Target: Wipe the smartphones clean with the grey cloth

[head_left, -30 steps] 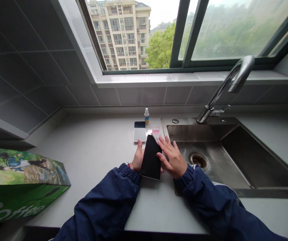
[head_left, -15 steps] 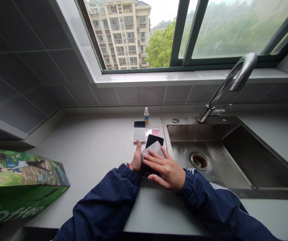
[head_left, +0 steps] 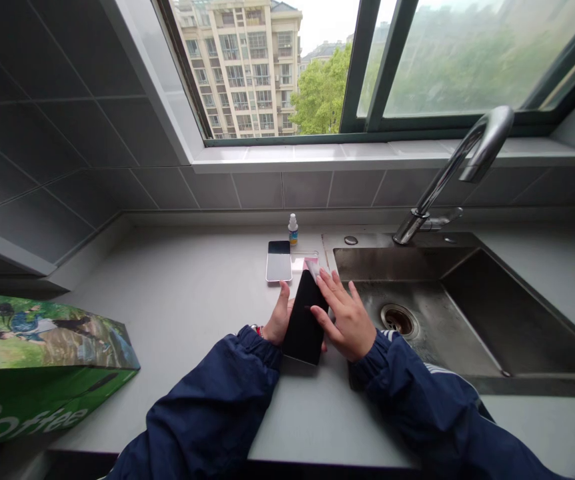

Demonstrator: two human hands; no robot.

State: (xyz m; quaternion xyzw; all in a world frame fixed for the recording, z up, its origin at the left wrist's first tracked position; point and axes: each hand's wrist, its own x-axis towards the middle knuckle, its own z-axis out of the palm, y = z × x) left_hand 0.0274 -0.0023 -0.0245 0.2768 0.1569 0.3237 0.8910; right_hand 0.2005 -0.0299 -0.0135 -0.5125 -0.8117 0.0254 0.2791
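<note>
My left hand [head_left: 280,315] grips the lower left side of a black smartphone [head_left: 303,320], which stands tilted with its dark face up. My right hand [head_left: 343,316] lies across the phone's right side, fingers spread. Under those fingertips a small white and pink cleaning wipe [head_left: 313,267] pokes out at the phone's far end. Beyond the phone, a second phone-like slab [head_left: 278,261], dark at the top and pale below, lies on the counter. A clear flat sheet [head_left: 303,261] sits beside it, partly hidden by the wipe.
A small dropper bottle [head_left: 293,230] stands at the wall. To the right is a steel sink [head_left: 407,313] with a chrome faucet [head_left: 467,160]. A green printed paper bag [head_left: 42,353] lies at the left of the grey counter [head_left: 177,300], below a window.
The wipe has moved from the middle of the phone's face to its far end. The right hand has moved up and away from the face, and the phone has turned more upright.
</note>
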